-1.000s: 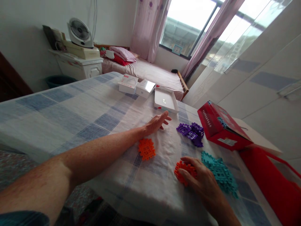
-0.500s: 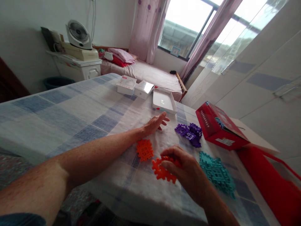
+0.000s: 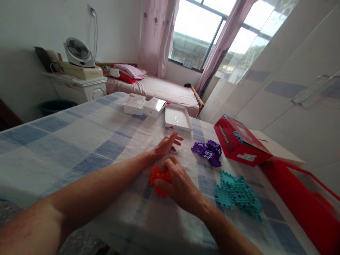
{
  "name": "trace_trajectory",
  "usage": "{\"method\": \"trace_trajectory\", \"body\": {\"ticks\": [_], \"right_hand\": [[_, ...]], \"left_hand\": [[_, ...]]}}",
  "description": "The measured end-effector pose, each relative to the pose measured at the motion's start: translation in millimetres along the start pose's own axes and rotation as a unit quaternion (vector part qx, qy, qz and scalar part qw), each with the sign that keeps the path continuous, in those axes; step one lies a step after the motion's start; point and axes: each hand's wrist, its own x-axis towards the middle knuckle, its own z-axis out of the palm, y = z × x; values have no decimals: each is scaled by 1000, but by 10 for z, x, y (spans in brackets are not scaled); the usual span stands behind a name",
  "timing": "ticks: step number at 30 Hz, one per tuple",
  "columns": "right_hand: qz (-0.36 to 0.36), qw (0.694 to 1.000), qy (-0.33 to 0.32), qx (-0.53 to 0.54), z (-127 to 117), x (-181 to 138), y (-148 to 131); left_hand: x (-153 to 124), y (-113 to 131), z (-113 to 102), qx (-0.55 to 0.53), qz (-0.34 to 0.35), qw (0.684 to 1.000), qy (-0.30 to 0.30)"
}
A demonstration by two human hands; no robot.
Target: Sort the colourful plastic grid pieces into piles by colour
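My right hand (image 3: 179, 182) is closed on an orange interlocking tile (image 3: 158, 182), thumb on the near side and fingers over the far side. This tile overlaps another orange one, and the hand hides much of both, so I cannot tell whether they touch. Just beyond, my left hand (image 3: 168, 145) rests on its edge on the cloth, fingers apart and holding nothing. Purple tiles (image 3: 208, 152) with window-like cutouts lie in a loose heap to the right of it. Nearer me, to the right of my right wrist, is a pile of teal tiles (image 3: 239, 194).
A checked cloth (image 3: 101, 159) covers the table. Toward the far edge stand two white boxes (image 3: 155, 107) (image 3: 134, 103) and a shallow white tray (image 3: 178, 124). A red carton (image 3: 240, 141) and an open red container (image 3: 300, 202) line the right side.
My right hand has carried its orange tile leftward, over the orange one lying on the cloth. The teal pile shows more fully. My left hand keeps its open pose while the camera view has shifted.
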Motion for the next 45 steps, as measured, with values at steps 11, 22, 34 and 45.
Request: {"method": "trace_trajectory", "body": {"ticks": [11, 22, 34, 45], "right_hand": [[73, 945, 318, -8, -1037, -577, 250], [406, 693, 504, -316, -2940, -1794, 1876], [203, 806, 470, -296, -1587, -1332, 2271], [304, 830, 411, -222, -1468, -1391, 2380]], "left_hand": [[-92, 106, 11, 10, -29, 999, 16], [-80, 82, -4, 9, -29, 999, 19], [-142, 165, 103, 164, 49, 985, -31], [409, 369, -145, 509, 138, 849, -36]]}}
